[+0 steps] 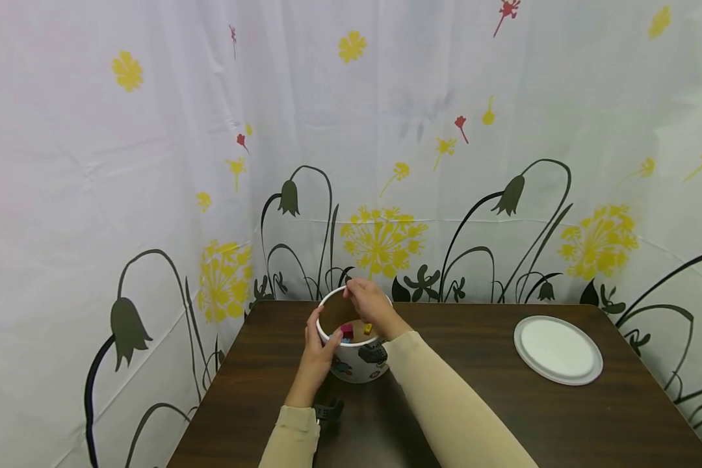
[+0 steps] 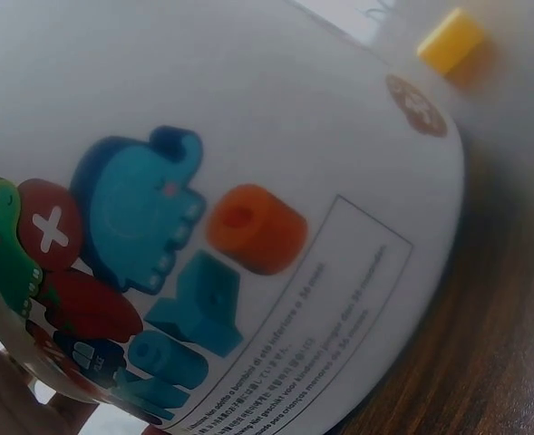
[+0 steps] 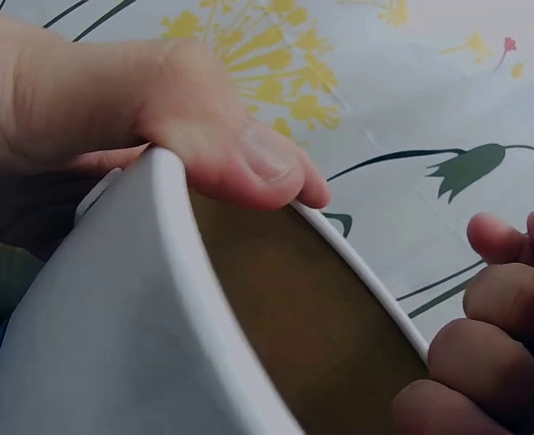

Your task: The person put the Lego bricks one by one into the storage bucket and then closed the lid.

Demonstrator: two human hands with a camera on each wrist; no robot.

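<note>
A white round tub with printed pictures of a blue elephant and toy shapes leans with its mouth toward me. Inside, a magenta block, a yellow block and a bit of blue show at the bottom. My left hand grips the tub's left rim; its thumb hooks over the edge in the right wrist view. At the far right of the mouth, my right hand hovers with fingers curled, overlapping the rim. I cannot tell whether those fingers hold anything.
A white round lid lies on the right of the dark wooden table. Behind the table hangs a white curtain printed with flowers. A black wrist strap piece sits below my left hand.
</note>
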